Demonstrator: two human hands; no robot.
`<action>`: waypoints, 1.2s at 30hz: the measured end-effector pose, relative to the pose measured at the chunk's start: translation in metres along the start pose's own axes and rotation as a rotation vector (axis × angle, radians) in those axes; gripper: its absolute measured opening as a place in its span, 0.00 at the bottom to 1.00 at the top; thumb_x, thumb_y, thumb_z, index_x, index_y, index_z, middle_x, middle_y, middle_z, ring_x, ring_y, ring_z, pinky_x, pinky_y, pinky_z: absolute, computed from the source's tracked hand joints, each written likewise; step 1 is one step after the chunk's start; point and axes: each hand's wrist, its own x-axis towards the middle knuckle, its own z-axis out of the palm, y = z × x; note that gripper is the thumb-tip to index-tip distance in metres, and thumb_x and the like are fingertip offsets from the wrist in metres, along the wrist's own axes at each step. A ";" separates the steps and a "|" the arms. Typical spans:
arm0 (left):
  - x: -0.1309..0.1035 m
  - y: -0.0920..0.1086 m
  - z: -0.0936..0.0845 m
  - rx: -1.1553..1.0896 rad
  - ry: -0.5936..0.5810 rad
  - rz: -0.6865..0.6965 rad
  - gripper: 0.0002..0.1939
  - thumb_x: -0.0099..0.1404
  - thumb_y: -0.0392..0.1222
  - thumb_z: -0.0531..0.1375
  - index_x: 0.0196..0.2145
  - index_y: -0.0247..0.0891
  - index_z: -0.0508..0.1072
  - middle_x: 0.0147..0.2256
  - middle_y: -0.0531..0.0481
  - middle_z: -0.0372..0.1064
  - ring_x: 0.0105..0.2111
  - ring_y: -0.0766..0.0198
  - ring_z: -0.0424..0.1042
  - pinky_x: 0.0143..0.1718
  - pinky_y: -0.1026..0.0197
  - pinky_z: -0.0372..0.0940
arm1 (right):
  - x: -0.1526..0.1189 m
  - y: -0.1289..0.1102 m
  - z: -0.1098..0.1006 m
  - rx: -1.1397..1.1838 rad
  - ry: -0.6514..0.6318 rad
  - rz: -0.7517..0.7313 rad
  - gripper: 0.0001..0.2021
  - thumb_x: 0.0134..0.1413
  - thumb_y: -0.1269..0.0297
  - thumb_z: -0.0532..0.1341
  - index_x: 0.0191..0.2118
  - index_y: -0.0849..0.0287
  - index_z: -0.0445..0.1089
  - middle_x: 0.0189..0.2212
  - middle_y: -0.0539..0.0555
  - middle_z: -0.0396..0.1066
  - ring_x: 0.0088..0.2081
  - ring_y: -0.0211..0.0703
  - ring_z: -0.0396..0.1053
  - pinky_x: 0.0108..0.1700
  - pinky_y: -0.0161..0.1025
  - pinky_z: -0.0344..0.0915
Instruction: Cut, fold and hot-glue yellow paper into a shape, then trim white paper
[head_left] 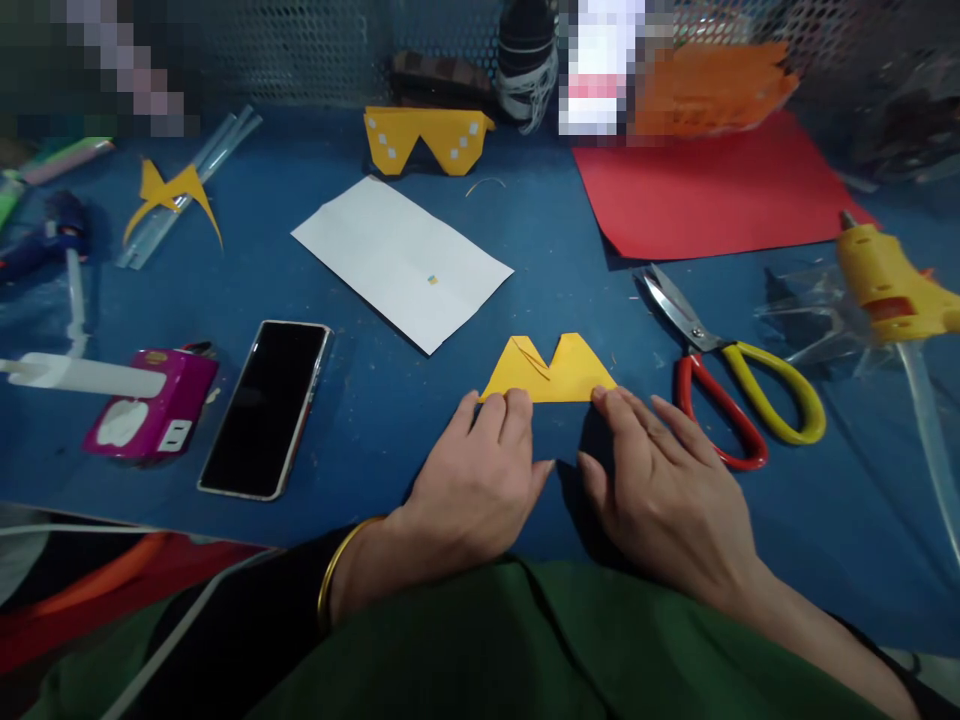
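Observation:
A folded yellow paper piece [562, 378] with a V-shaped notch in its upper edge lies flat on the blue table [360, 420]. My left hand [480, 475] rests palm down, its fingertips pressing the paper's lower left corner. On the lower right corner lie the fingertips of my right hand [667, 480], its other fingers spread on the table. Neither hand is wrapped round anything. Scissors [699, 338] with one red and one yellow handle lie just right of my right hand. Beyond the paper is a white sheet [397, 255] bearing a tiny coloured speck.
A phone [266, 410] and a purple power adapter [154, 405] lie at the left. Farther back are a yellow notched piece with white squares [426, 142], yellow scraps [169, 190] and red paper [697, 200]. A yellow glue gun [889, 280] lies at the right, its cord trailing forward.

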 end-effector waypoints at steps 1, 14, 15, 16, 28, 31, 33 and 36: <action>-0.001 -0.001 0.000 0.021 0.036 -0.011 0.26 0.74 0.44 0.50 0.54 0.14 0.71 0.51 0.26 0.73 0.48 0.45 0.74 0.52 0.44 0.68 | -0.001 0.001 0.000 -0.012 -0.001 0.010 0.23 0.67 0.64 0.55 0.56 0.84 0.64 0.51 0.74 0.75 0.50 0.61 0.76 0.56 0.52 0.67; -0.026 -0.015 0.000 0.010 0.087 -0.178 0.28 0.72 0.49 0.52 0.55 0.19 0.72 0.53 0.26 0.72 0.53 0.41 0.72 0.57 0.38 0.65 | -0.005 0.004 -0.002 -0.023 0.014 -0.004 0.24 0.66 0.63 0.56 0.56 0.84 0.65 0.50 0.74 0.76 0.53 0.64 0.74 0.58 0.58 0.63; -0.025 -0.014 0.000 0.010 0.102 -0.191 0.30 0.72 0.51 0.52 0.56 0.17 0.71 0.54 0.25 0.71 0.54 0.40 0.71 0.57 0.37 0.64 | -0.004 0.003 -0.002 -0.025 0.019 -0.010 0.24 0.66 0.63 0.56 0.56 0.85 0.65 0.50 0.75 0.75 0.53 0.64 0.74 0.58 0.58 0.63; -0.023 -0.012 -0.001 0.014 0.121 -0.194 0.30 0.72 0.51 0.53 0.56 0.16 0.70 0.55 0.25 0.71 0.55 0.39 0.70 0.58 0.38 0.63 | -0.004 0.003 -0.002 -0.026 0.023 -0.014 0.24 0.66 0.63 0.56 0.56 0.86 0.65 0.50 0.75 0.75 0.53 0.64 0.74 0.59 0.58 0.63; -0.009 -0.001 0.010 -0.136 0.080 0.066 0.30 0.75 0.49 0.51 0.61 0.18 0.64 0.61 0.28 0.65 0.62 0.45 0.65 0.62 0.48 0.61 | 0.001 0.008 -0.005 0.095 0.064 -0.062 0.21 0.64 0.70 0.57 0.57 0.84 0.64 0.52 0.76 0.74 0.58 0.64 0.70 0.60 0.56 0.65; -0.010 -0.002 0.013 -0.159 0.032 0.091 0.31 0.73 0.47 0.51 0.62 0.14 0.63 0.63 0.25 0.61 0.64 0.42 0.62 0.64 0.47 0.60 | 0.008 0.002 -0.004 0.228 0.060 -0.139 0.21 0.65 0.69 0.55 0.57 0.83 0.64 0.53 0.74 0.74 0.58 0.62 0.70 0.61 0.55 0.65; -0.011 -0.002 0.014 -0.173 -0.006 0.108 0.31 0.73 0.45 0.51 0.62 0.12 0.61 0.63 0.23 0.58 0.65 0.40 0.59 0.65 0.46 0.58 | 0.013 -0.004 -0.001 0.275 0.026 -0.165 0.22 0.66 0.68 0.53 0.57 0.83 0.64 0.54 0.74 0.73 0.57 0.60 0.71 0.60 0.54 0.66; -0.010 -0.003 0.014 -0.178 -0.018 0.117 0.32 0.73 0.45 0.50 0.62 0.11 0.61 0.63 0.23 0.58 0.65 0.39 0.59 0.64 0.45 0.59 | 0.016 -0.010 0.002 0.225 -0.010 -0.143 0.23 0.67 0.68 0.51 0.58 0.84 0.64 0.55 0.75 0.72 0.56 0.61 0.72 0.58 0.54 0.68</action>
